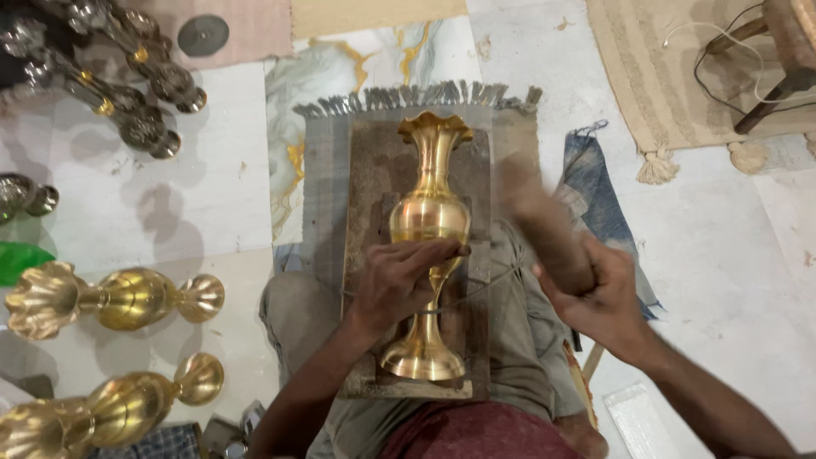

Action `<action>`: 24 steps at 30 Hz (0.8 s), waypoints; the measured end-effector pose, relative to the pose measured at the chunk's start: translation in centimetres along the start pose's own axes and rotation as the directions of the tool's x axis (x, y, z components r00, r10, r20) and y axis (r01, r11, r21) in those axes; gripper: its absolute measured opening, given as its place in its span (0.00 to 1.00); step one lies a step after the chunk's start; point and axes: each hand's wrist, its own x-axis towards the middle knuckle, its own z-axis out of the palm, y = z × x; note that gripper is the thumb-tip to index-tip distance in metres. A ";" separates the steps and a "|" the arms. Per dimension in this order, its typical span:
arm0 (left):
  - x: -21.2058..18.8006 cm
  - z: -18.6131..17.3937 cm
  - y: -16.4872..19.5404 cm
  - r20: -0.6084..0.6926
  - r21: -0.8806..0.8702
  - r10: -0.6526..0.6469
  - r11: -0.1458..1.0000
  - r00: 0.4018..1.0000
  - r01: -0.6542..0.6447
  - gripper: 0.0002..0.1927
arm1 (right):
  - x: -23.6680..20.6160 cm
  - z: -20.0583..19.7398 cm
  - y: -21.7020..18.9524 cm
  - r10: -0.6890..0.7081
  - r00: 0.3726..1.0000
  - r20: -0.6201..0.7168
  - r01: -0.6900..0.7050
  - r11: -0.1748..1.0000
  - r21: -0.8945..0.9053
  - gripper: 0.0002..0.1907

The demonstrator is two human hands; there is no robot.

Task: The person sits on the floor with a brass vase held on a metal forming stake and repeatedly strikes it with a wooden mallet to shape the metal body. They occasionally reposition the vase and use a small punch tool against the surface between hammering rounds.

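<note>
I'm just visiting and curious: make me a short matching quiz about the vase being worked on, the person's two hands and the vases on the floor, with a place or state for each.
Things:
1. brass vase
2. left hand
3. right hand
4. two finished vases

States:
A. grips a blurred wooden tool
B. lies on a board across the lap
C. lie on the floor, at left
D. rests on the vase's neck

Pairs: 1-B, 2-D, 3-A, 4-C
</note>
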 end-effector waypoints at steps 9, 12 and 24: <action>-1.9 1.6 0.4 -0.088 0.035 -0.103 0.994 0.991 0.106 0.31 | 1.7 -1.7 -4.2 0.062 0.954 0.294 0.128 0.801 -0.584 0.17; -3.0 2.3 -0.2 -0.141 0.061 -0.036 0.997 0.989 0.045 0.29 | 1.6 -1.6 -3.3 -0.119 0.985 0.123 0.148 0.955 -0.257 0.18; -5.9 2.7 1.3 -0.529 -0.738 -0.728 0.648 0.437 0.187 0.15 | -9.4 7.0 -2.4 -0.066 0.985 0.159 0.038 0.984 0.175 0.24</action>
